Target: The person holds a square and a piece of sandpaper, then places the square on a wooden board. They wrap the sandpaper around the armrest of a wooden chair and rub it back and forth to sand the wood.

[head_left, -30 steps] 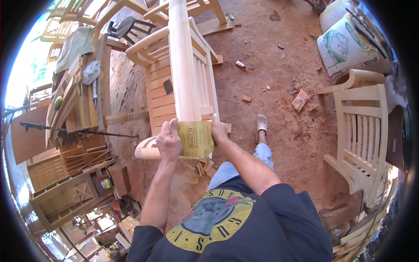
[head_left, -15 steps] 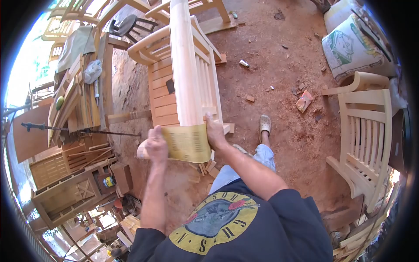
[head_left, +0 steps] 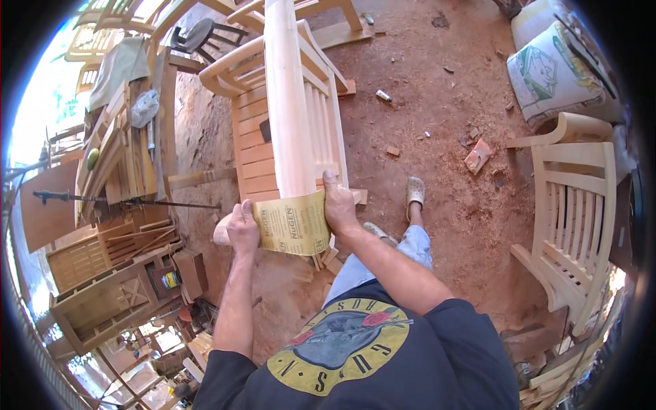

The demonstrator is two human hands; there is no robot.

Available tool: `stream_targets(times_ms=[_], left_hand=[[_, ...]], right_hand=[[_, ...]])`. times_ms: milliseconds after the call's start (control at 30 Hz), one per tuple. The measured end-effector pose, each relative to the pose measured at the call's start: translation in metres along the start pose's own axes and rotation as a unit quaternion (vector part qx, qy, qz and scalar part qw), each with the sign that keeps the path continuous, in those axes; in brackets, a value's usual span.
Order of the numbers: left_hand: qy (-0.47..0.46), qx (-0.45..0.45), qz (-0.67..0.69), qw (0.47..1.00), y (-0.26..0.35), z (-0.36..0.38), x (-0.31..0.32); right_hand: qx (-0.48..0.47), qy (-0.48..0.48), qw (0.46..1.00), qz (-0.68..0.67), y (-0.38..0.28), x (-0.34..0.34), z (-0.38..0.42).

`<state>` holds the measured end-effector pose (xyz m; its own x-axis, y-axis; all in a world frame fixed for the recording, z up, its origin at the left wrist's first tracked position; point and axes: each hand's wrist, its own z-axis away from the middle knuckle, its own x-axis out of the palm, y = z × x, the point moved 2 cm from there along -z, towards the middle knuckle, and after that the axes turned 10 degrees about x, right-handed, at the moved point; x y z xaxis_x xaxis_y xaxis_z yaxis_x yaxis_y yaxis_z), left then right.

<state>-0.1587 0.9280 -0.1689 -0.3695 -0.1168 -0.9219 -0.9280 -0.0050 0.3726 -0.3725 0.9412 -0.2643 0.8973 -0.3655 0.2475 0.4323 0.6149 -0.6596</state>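
Note:
A yellow sheet of sandpaper (head_left: 294, 224) with printed lettering on its back is stretched between my hands. My left hand (head_left: 242, 229) grips its left end, with the fingers curled and the thumb up. At the other end, my right hand (head_left: 339, 208) pinches the sheet, thumb on top. The sheet lies across the near end of the pale wooden bench's curved armrest (head_left: 290, 116). Beneath the armrest are the slatted seat (head_left: 256, 147) and the slatted side of the bench. The sheet hides part of the armrest's end.
At the right stands another slatted wooden chair (head_left: 574, 219). A printed sack (head_left: 557, 72) is behind it. Stacked boards (head_left: 137, 164) and a long metal clamp (head_left: 123, 200) lie at the left. Wood scraps and an orange packet (head_left: 478, 156) litter the dirt floor.
The sandpaper was blurred by motion and now shows sharply, its print readable. My left hand has shifted slightly; both hands keep their hold on the sheet.

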Motion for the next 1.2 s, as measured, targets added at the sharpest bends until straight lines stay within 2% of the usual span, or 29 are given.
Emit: stream_targets(times_ms=[67, 100, 133, 200, 267, 367, 433, 467, 500, 533, 567, 633, 700, 767, 867, 900, 967, 1033, 1067, 1133, 1200], left_hand=[[0.003, 0.009, 0.047, 0.999, 0.019, 0.008, 0.004], [0.010, 0.046, 0.085, 0.995, 0.033, 0.013, 0.012], [0.006, 0.043, 0.085, 0.995, 0.051, 0.015, 0.013], [-0.001, 0.036, 0.088, 0.995, 0.085, 0.016, 0.006], [0.017, 0.024, 0.051, 0.998, 0.062, 0.010, 0.006], [0.015, -0.004, -0.011, 1.000, 0.004, 0.004, -0.009], [-0.020, -0.010, -0.026, 0.999, -0.019, 0.003, -0.008], [-0.020, 0.000, 0.014, 1.000, -0.001, 0.003, -0.009], [-0.016, 0.011, 0.056, 0.998, 0.034, 0.002, -0.009], [-0.015, 0.019, 0.096, 0.995, 0.059, 0.007, -0.005], [-0.007, 0.043, 0.110, 0.993, 0.067, 0.011, 0.005], [0.005, 0.042, 0.105, 0.994, 0.067, 0.013, 0.007], [0.019, 0.023, 0.068, 0.997, 0.053, 0.002, 0.005], [0.016, -0.030, -0.005, 0.999, 0.006, -0.003, -0.010], [0.010, -0.006, -0.014, 1.000, -0.015, -0.003, -0.005], [0.010, -0.013, 0.019, 1.000, 0.020, -0.003, -0.007], [0.000, 0.035, 0.045, 0.998, 0.072, 0.001, 0.003], [-0.022, 0.058, 0.052, 0.997, 0.083, -0.001, 0.004], [-0.009, 0.043, 0.049, 0.998, 0.077, -0.001, 0.003], [0.015, 0.019, 0.041, 0.999, 0.051, -0.007, 0.001], [0.001, -0.005, 0.000, 1.000, 0.001, -0.010, -0.003]], right_hand=[[0.055, 0.016, 0.997, 0.041, 0.014, -0.005, -0.018], [0.089, 0.023, 0.993, 0.069, 0.036, -0.012, -0.042], [0.122, 0.030, 0.987, 0.096, 0.068, -0.016, -0.069], [0.140, 0.030, 0.989, 0.045, 0.099, -0.014, -0.084], [0.163, 0.075, 0.983, 0.031, 0.093, -0.005, -0.072], [0.043, -0.025, 0.997, -0.066, 0.017, 0.010, 0.002], [0.036, -0.028, 0.997, -0.066, 0.033, 0.010, -0.014], [0.030, -0.028, 0.997, -0.066, 0.037, 0.008, -0.020], [0.044, 0.020, 0.999, 0.023, 0.032, -0.003, -0.022], [0.074, 0.017, 0.997, 0.013, 0.053, -0.009, -0.040], [0.106, 0.015, 0.994, 0.002, 0.095, -0.014, -0.070], [0.148, 0.031, 0.989, -0.003, 0.111, -0.014, -0.079], [0.107, -0.008, 0.993, -0.053, 0.078, -0.002, -0.062], [0.050, -0.054, 0.992, -0.099, 0.029, 0.008, -0.029], [0.008, -0.048, 0.997, -0.068, -0.007, 0.007, -0.005], [0.034, -0.022, 0.999, -0.026, 0.009, 0.003, -0.022], [0.093, 0.027, 0.993, 0.062, 0.071, -0.008, -0.067], [0.130, 0.044, 0.990, 0.038, 0.090, -0.009, -0.070], [0.145, 0.052, 0.988, 0.029, 0.092, -0.010, -0.071], [0.086, 0.004, 0.995, -0.054, 0.079, 0.004, -0.065], [0.048, -0.031, 0.994, -0.097, 0.051, 0.010, -0.042]])
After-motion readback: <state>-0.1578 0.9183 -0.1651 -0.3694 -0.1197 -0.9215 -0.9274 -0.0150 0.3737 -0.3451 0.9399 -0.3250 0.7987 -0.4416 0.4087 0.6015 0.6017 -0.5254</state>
